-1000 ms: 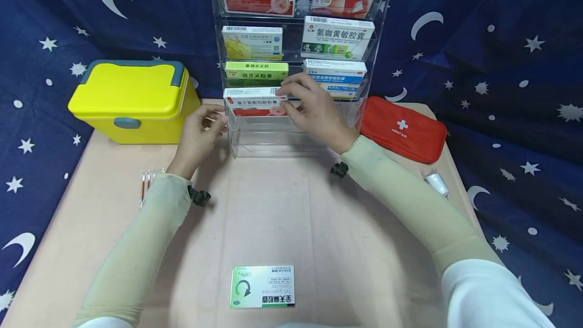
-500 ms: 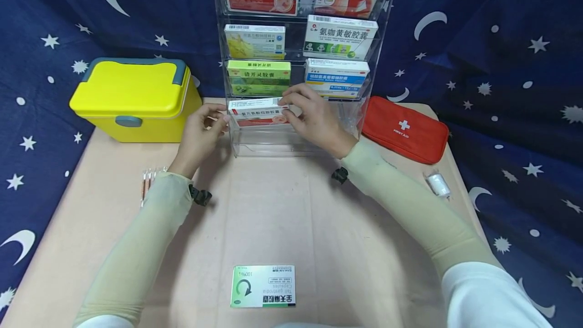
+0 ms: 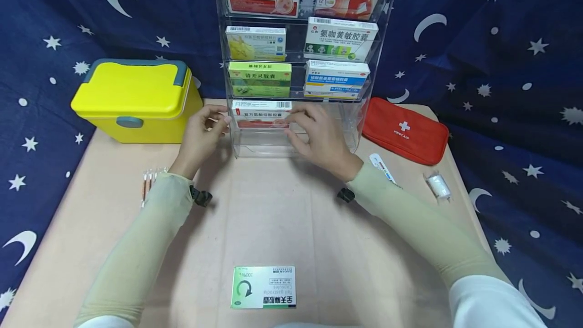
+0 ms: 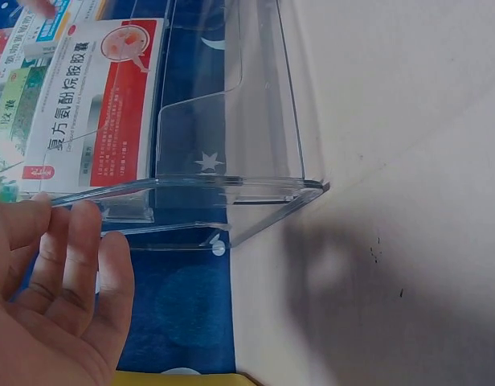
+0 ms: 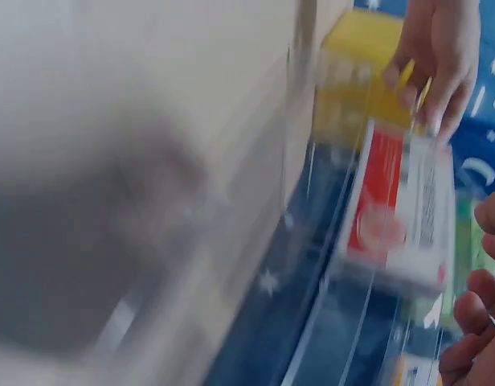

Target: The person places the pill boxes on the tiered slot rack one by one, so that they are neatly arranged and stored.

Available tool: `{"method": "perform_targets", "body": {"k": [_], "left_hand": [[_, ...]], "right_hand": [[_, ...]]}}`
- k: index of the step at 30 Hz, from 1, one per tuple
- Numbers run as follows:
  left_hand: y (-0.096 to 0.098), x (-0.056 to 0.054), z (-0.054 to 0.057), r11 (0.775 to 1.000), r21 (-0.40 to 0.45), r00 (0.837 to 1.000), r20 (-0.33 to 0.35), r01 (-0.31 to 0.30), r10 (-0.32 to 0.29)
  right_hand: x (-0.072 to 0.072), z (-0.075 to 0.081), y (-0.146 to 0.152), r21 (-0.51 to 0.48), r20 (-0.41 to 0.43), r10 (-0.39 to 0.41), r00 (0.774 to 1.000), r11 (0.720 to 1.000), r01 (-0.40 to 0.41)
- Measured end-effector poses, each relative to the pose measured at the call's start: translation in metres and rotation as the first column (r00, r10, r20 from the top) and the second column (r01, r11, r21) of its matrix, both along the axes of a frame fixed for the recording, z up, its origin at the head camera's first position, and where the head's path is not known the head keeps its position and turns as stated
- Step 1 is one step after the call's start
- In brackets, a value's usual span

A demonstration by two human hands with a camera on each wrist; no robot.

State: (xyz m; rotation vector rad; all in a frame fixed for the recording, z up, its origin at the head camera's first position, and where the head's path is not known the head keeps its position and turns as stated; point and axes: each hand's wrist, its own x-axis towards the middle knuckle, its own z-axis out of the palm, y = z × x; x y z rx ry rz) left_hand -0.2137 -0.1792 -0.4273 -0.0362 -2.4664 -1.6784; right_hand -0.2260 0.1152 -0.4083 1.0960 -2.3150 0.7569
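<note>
A white and red medicine box (image 3: 261, 115) stands in the bottom left pocket of a clear acrylic rack (image 3: 264, 148). My left hand (image 3: 200, 138) pinches the rack's left side edge; in the left wrist view, the fingers (image 4: 80, 249) lie along that clear edge beside the box. By the box's right end is my right hand (image 3: 321, 138), fingers loosely bent. The right wrist view is partly blurred, but a gap shows between the right hand (image 5: 480, 301) and the medicine box (image 5: 396, 209).
Medicine boxes fill the upper pockets, including a green box (image 3: 259, 80). A yellow case (image 3: 129, 100) stands left, cotton swabs (image 3: 148, 183) before it. Right are a red first-aid pouch (image 3: 405, 130), a thermometer-like stick (image 3: 381, 167) and a white roll (image 3: 439, 186). A green-white box (image 3: 263, 287) lies in front.
The white and red box has gone down into the bottom left pocket and straightened. My right hand has let go of it and moved slightly right. The left hand stays at the rack's edge.
</note>
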Motion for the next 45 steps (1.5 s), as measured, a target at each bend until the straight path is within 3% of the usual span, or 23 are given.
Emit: {"method": "perform_targets", "body": {"k": [3, 5, 8, 13, 19, 22, 30, 39, 45], "left_hand": [[0.000, 0.001, -0.001, 1.000, 0.007, 1.000, -0.006, 0.002, -0.002], [0.000, 0.001, 0.000, 1.000, 0.010, 1.000, -0.011, 0.004, -0.004], [0.000, 0.002, 0.001, 1.000, 0.005, 1.000, -0.009, 0.007, -0.007], [-0.002, 0.004, 0.002, 1.000, -0.003, 1.000, 0.001, 0.006, -0.006], [-0.003, 0.005, 0.001, 1.000, -0.018, 1.000, -0.010, -0.012, 0.011], [-0.003, 0.005, 0.000, 1.000, -0.015, 1.000, -0.011, -0.011, 0.011], [-0.002, 0.006, 0.001, 1.000, -0.016, 1.000, 0.004, -0.016, 0.016], [0.001, 0.005, 0.001, 0.999, -0.031, 1.000, 0.006, -0.009, 0.009], [0.003, 0.003, 0.002, 1.000, -0.028, 1.000, 0.008, -0.005, 0.005]], "right_hand": [[0.033, -0.014, 0.006, 0.049, 0.119, 0.071, 0.990, 0.996, -0.077], [0.057, -0.025, 0.012, 0.104, 0.222, 0.113, 0.969, 0.985, -0.138], [0.092, -0.041, 0.021, 0.189, 0.360, 0.152, 0.920, 0.954, -0.232], [0.140, -0.060, 0.033, 0.283, 0.502, 0.148, 0.852, 0.903, -0.324], [0.176, -0.071, 0.039, 0.250, 0.645, 0.121, 0.755, 0.900, -0.358], [0.186, -0.073, 0.039, 0.232, 0.664, 0.114, 0.739, 0.908, -0.349], [0.195, -0.078, 0.035, 0.216, 0.636, 0.141, 0.758, 0.911, -0.351], [0.192, -0.081, 0.031, 0.194, 0.639, 0.169, 0.750, 0.909, -0.370], [0.183, -0.082, 0.034, 0.169, 0.663, 0.107, 0.741, 0.943, -0.287]]}}
